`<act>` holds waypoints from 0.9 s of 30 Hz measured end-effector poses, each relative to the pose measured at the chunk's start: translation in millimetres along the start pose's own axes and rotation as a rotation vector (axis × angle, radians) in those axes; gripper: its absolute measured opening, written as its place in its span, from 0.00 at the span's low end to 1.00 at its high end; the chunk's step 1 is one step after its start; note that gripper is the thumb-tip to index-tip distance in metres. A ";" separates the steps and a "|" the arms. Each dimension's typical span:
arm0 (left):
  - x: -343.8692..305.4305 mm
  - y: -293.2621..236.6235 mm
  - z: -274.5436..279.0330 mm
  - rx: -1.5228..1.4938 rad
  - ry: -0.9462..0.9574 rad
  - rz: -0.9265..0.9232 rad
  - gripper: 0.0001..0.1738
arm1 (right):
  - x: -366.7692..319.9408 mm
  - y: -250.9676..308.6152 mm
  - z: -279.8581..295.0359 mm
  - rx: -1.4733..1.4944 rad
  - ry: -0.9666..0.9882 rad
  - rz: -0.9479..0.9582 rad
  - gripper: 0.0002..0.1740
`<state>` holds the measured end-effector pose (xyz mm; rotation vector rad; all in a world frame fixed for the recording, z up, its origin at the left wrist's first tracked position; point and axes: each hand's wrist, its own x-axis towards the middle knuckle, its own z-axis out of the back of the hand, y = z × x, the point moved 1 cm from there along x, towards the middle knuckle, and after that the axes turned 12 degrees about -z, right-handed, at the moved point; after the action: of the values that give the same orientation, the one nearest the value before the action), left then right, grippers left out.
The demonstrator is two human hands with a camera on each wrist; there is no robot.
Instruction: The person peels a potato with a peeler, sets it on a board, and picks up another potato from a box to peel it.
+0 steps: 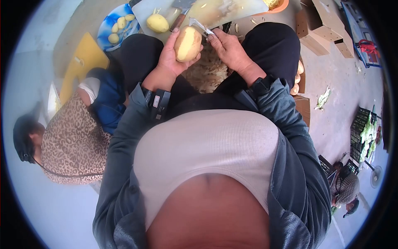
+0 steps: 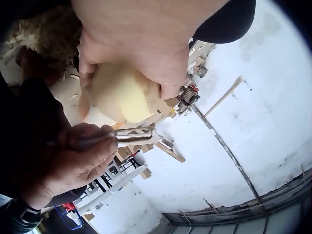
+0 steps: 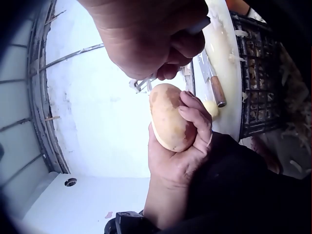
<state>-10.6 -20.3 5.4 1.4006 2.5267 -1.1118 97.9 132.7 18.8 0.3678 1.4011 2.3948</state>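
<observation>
My left hand (image 1: 168, 62) grips a large potato (image 1: 188, 45) in front of my knees. A pale peeled strip runs down its length, and brownish skin covers the rest. In my right hand (image 1: 232, 52) is a metal peeler (image 1: 201, 25), its head just beyond the potato's upper end. The left wrist view shows the peeler's slotted metal neck (image 2: 134, 133) apart from the potato (image 2: 122, 92). Seen from the right wrist, the left fingers (image 3: 195, 117) wrap round the potato's side. A peeled potato (image 1: 157, 23) lies on the board, near a knife's wooden handle (image 1: 178, 20).
Beyond my knees is a pale cutting board (image 1: 232, 10). A blue-and-white basin (image 1: 103, 32) holds several peeled potatoes. Peelings (image 1: 207, 74) are heaped between my legs, near a black crate (image 3: 253, 83). A person (image 1: 74, 141) sits at the left; cardboard boxes (image 1: 315, 25) stand right.
</observation>
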 end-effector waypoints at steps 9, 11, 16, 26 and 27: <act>0.7 3.5 0.2 -0.087 0.002 0.107 0.26 | -2.8 8.7 1.1 -0.110 0.077 0.020 0.14; 0.7 3.7 2.0 -0.112 -0.044 0.109 0.24 | -4.9 11.4 0.4 -0.113 0.113 0.032 0.15; 2.8 5.0 4.3 -0.126 -0.146 0.069 0.24 | -7.9 10.7 -4.2 -0.242 0.201 0.000 0.14; 10.2 2.3 12.9 -0.392 -0.090 0.046 0.26 | -18.9 7.1 -19.2 -0.115 0.433 0.141 0.13; 9.2 1.4 10.5 -0.390 -0.091 0.045 0.26 | -18.6 8.9 -15.7 -0.113 0.432 0.141 0.13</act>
<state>-17.9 -19.6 -6.5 1.2633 2.4576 -0.6119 107.3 108.6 18.1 -0.0920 1.4369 2.7729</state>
